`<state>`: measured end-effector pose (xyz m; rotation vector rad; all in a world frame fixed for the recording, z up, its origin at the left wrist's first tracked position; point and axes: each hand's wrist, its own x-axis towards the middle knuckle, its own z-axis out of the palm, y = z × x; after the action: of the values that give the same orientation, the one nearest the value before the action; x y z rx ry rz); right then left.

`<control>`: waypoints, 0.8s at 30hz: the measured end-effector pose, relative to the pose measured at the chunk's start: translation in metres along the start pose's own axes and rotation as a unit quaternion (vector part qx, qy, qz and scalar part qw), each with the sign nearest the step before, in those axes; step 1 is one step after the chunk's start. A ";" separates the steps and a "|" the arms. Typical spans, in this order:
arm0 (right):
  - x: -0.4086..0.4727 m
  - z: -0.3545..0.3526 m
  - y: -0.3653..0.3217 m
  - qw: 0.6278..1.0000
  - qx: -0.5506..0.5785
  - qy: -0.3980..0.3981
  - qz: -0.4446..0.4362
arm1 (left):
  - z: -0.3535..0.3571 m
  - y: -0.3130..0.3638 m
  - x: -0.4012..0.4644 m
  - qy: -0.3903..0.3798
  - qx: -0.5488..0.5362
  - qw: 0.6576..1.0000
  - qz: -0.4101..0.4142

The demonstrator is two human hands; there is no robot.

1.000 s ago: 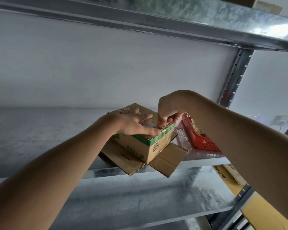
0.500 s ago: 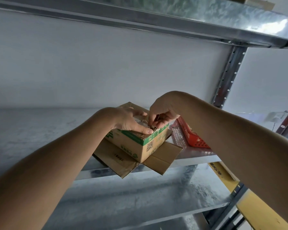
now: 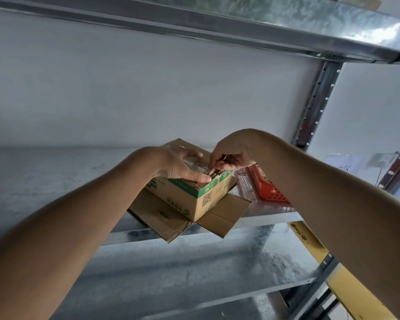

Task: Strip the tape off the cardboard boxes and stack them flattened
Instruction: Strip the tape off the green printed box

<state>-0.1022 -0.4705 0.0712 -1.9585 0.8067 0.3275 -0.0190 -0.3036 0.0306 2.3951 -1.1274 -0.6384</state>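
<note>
Metal shelf | one cardboard box | two hands | one red basket

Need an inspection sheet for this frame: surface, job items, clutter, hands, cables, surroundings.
Surface: galvanized metal shelf, middle tier of a rack; another shelf below.
Job's things: cardboard box with green band and QR code, standing on the shelf with its bottom flaps splayed out over the front edge; shiny tape across its top.
Clutter: red plastic basket on the shelf right of the box, contents unclear.
Hands: left hand presses flat on the box top; right hand pinches the tape end at the top edge.
Cables: nothing seen.
Surroundings: white wall, perforated rack upright, upper shelf, yellow flattened cardboard lower right.
</note>
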 end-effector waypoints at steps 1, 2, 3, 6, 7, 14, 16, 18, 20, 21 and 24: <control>0.000 -0.001 0.000 1.000 0.006 0.002 0.001 | 0.000 -0.001 0.000 0.002 0.003 1.000 0.001; 0.000 -0.002 0.001 1.000 0.010 0.002 0.001 | 0.001 -0.002 0.001 0.003 0.004 1.000 0.002; 0.000 -0.002 0.001 1.000 0.011 0.004 0.001 | 0.001 -0.003 0.001 0.004 0.003 1.000 0.004; -0.001 0.000 0.001 1.000 0.020 0.014 0.002 | 0.002 -0.005 0.003 0.003 0.003 1.000 0.007; -0.001 0.000 0.001 1.000 0.016 0.018 -0.002 | 0.002 -0.005 0.003 0.003 0.002 1.000 0.009; -0.024 -0.005 0.013 0.985 -0.088 0.018 -0.145 | 0.004 -0.014 -0.002 0.043 0.060 0.997 0.025; -0.027 -0.009 0.025 0.968 -0.127 0.037 -0.216 | 0.003 -0.017 -0.003 0.042 0.059 0.997 0.027; -0.027 -0.015 0.037 0.942 -0.178 0.057 -0.277 | 0.000 -0.018 -0.004 0.023 0.058 0.998 0.027; -0.027 -0.018 0.042 0.925 -0.186 0.057 -0.325 | -0.002 -0.018 -0.005 0.011 0.050 0.998 0.030; -0.027 -0.018 0.044 0.916 -0.193 0.052 -0.347 | -0.003 -0.018 -0.005 0.011 0.050 0.998 0.035; -0.021 -0.010 0.045 0.873 -0.280 0.052 -0.396 | -0.005 -0.017 -0.004 0.013 0.059 0.997 0.057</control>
<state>-0.1485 -0.4856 0.0563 -2.6762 -0.1150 -0.0595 -0.0086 -0.2893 0.0260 2.4085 -1.3128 -0.5137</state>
